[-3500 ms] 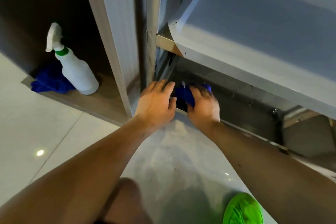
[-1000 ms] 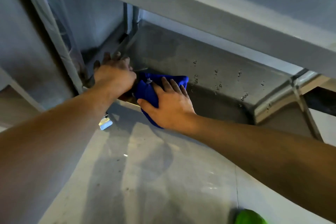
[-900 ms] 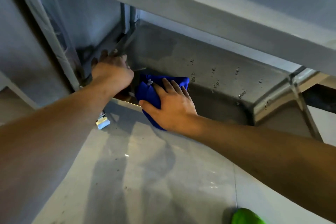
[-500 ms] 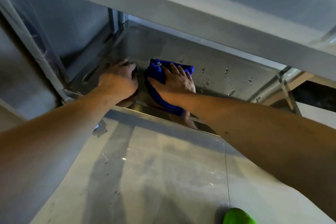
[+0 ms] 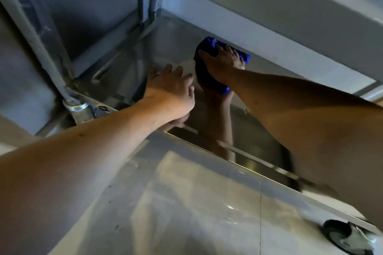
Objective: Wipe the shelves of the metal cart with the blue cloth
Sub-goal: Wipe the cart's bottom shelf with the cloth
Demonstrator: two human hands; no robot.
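Note:
The blue cloth (image 5: 204, 72) lies crumpled on the bottom shelf (image 5: 174, 47) of the metal cart, far in under the shelf above. My right hand (image 5: 224, 64) presses flat on the cloth, fingers spread over it. My left hand (image 5: 170, 91) rests on the same shelf just left of the cloth, near the front rim, fingers apart and holding nothing. The shiny shelf mirrors my right forearm.
The upper shelf's front edge (image 5: 269, 2) overhangs the work area. A cart upright (image 5: 35, 33) and its corner bracket (image 5: 74, 103) stand at the left. A caster wheel (image 5: 339, 234) sits at the lower right on the pale tiled floor (image 5: 196, 203).
My right hand has pushed the cloth deeper and to the right along the bottom shelf. My left hand has shifted from the corner post area onto the shelf surface.

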